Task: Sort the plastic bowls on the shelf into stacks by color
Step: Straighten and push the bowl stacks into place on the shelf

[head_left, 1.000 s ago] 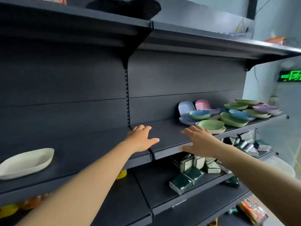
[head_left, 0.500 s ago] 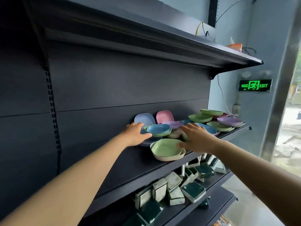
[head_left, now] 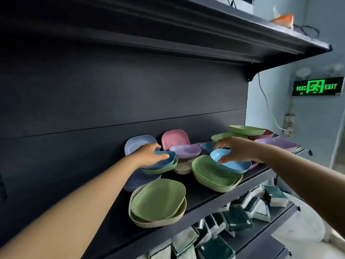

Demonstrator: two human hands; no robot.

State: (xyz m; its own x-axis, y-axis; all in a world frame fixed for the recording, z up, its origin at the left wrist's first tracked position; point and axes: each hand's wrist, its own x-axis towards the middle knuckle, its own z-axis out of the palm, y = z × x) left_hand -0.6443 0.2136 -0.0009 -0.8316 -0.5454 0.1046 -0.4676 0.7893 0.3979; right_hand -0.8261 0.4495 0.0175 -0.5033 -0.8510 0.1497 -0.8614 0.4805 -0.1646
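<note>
Mixed plastic bowls crowd the dark shelf (head_left: 203,193). My left hand (head_left: 149,154) grips the rim of a blue bowl (head_left: 164,162) nested in a green bowl (head_left: 160,170). My right hand (head_left: 235,148) pinches the rim of a light blue bowl (head_left: 231,163), which is tilted over a stack of green bowls (head_left: 211,174). Nearest me, a green bowl (head_left: 158,199) sits inside a cream bowl (head_left: 158,222). A pale blue bowl (head_left: 136,144) and a pink bowl (head_left: 174,140) lean on the back panel. Lilac bowl (head_left: 186,150) sits between my hands.
More green bowls (head_left: 246,129), a dark red bowl (head_left: 265,134) and a lilac bowl (head_left: 276,143) lie at the shelf's right end. Boxes (head_left: 237,217) fill the shelf below. The upper shelf (head_left: 242,40) overhangs. An exit sign (head_left: 317,86) glows on the right wall.
The view has moved closer to the bowls. My left hand went from beside the blue bowl onto its rim. My right hand left the front green bowl and took hold of the light blue bowl.
</note>
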